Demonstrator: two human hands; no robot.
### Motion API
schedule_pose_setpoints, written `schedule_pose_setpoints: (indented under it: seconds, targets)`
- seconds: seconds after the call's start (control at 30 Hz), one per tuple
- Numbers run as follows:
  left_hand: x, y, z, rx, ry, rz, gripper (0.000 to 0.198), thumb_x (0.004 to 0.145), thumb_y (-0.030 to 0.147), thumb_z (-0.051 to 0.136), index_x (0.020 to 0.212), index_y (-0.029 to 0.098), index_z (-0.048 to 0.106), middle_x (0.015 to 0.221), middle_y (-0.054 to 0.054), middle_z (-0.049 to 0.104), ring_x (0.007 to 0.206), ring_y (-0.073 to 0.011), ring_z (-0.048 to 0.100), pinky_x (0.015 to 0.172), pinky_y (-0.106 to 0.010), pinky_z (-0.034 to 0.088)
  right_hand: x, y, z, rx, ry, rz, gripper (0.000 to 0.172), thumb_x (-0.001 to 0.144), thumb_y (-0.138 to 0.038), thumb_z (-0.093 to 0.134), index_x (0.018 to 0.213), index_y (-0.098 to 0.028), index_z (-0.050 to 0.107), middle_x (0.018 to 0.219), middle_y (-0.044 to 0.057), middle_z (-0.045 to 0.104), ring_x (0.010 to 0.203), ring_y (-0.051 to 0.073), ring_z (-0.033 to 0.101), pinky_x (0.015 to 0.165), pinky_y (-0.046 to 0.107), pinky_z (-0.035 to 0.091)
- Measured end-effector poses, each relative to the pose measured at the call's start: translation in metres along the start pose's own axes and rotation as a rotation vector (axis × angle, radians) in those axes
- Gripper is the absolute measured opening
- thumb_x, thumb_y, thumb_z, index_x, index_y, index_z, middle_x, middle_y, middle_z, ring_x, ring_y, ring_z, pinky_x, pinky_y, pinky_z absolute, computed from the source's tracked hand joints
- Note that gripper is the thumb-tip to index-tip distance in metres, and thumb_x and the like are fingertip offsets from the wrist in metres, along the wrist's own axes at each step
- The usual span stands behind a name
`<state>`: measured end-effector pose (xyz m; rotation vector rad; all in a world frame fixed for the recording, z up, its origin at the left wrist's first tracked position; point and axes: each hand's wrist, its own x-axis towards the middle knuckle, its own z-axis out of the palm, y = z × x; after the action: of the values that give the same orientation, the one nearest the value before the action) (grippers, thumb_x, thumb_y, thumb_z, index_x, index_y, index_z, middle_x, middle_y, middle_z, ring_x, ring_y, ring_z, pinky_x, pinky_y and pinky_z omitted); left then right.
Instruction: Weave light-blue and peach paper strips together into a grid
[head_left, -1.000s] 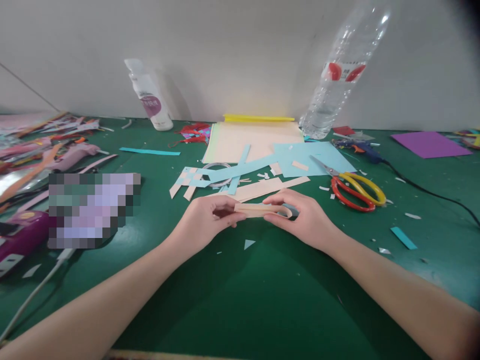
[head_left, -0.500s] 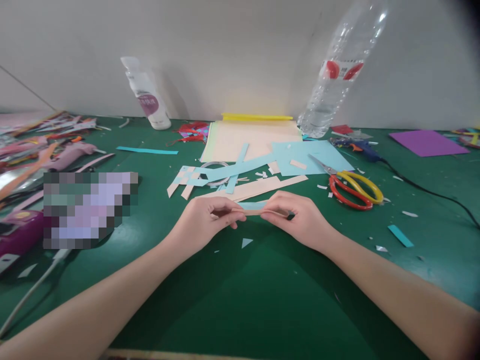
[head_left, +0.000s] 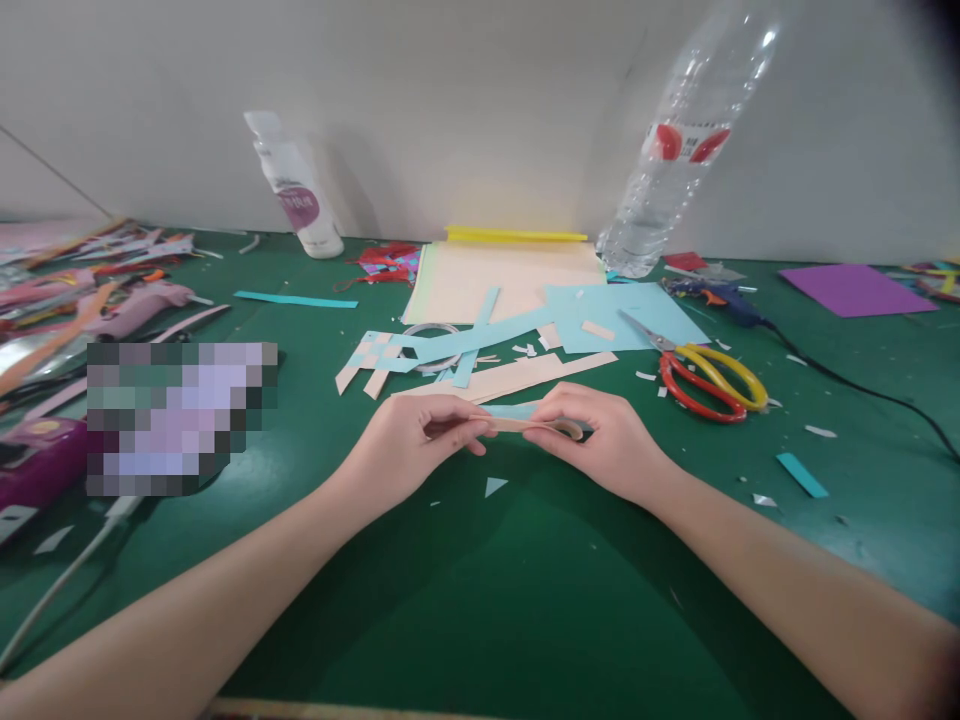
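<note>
Between my two hands a narrow paper strip point(head_left: 510, 425), peach on the near face with light blue behind it, is stretched just above the table. My left hand point(head_left: 424, 435) pinches its left end between thumb and fingers. At the other end my right hand point(head_left: 592, 430) pinches it too, and the strip curls into a small loop by the right thumb. Beyond the hands lie long peach strips point(head_left: 510, 375), a crossing light blue strip point(head_left: 487, 338) and a woven blue-and-peach paper piece point(head_left: 379, 352) beside a roll of clear tape point(head_left: 450, 330).
Red-and-yellow-handled scissors point(head_left: 712, 385) lie right of a light blue sheet point(head_left: 637, 305). Behind stand a clear bottle point(head_left: 660, 190) and a white bottle point(head_left: 300, 200). A blue glue gun point(head_left: 727, 300) trails a cable. A blurred-out device point(head_left: 176, 420) and cluttered strips point(head_left: 97, 250) occupy the left.
The right end of the paper strip now shows a rounder curl by my right thumb. Both hands keep nearly the same place and still pinch the strip.
</note>
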<state>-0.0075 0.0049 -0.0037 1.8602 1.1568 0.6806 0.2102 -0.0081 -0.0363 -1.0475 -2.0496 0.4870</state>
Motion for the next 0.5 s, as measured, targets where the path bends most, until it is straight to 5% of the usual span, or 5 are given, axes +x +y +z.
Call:
schedule_pose_setpoints:
  seconds: [0.5]
  targets:
    - [0.0014,-0.0009,0.0007,0.023,0.016,-0.012,0.016,0.082,0.032,0.059,0.083,0.021,0.070,0.075,0.000,0.072,0.068,-0.0156,0.068,0.070,-0.026,0.053,-0.0005,0.0003,-0.0004,0.025,-0.002,0.025,0.013,0.084,-0.029,0.058,0.078,-0.021,0.065,0.077,0.002,0.062,0.067,0.012,0.056,0.060,0.025,0.045]
